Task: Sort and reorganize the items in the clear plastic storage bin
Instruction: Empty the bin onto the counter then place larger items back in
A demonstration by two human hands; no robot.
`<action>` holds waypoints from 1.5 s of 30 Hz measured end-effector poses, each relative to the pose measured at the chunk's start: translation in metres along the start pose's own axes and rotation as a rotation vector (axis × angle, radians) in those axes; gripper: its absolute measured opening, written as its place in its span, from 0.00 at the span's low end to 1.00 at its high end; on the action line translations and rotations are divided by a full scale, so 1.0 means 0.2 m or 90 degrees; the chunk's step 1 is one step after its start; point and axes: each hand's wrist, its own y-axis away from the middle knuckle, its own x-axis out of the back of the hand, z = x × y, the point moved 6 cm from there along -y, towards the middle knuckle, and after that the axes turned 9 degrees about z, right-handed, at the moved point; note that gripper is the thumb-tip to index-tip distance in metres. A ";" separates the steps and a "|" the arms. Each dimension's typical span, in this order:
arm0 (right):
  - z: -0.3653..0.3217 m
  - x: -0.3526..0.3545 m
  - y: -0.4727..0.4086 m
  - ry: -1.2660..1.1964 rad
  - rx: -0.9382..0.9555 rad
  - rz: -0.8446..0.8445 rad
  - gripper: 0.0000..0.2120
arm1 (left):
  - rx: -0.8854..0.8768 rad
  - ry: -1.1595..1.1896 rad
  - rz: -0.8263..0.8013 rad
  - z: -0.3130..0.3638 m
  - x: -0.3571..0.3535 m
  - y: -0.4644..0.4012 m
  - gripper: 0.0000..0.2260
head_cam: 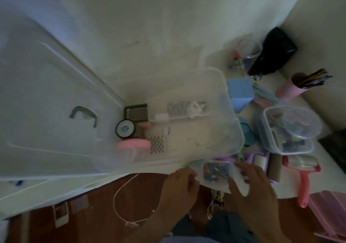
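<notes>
Between both hands (215, 181), a small clear box (217, 171).

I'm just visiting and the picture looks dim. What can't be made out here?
Head view:
- Contents of the small clear box: blurred; both hands, left hand and right hand, cover its ends.
- Pink case: cut off by the right edge.
- Contents of the lidded tub: dim, blurred.

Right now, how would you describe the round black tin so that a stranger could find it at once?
Start at the clear bin in the middle. Look inside at its far left corner, just below the green basket. The tin lies there, above the pink bar; it alone is round, with a black rim and a pale lid with a blue mark.
</notes>
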 end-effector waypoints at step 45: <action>-0.80 -1.09 -0.59 0.159 0.088 -0.586 0.36 | 0.044 0.147 -0.039 -0.72 0.63 -0.58 0.26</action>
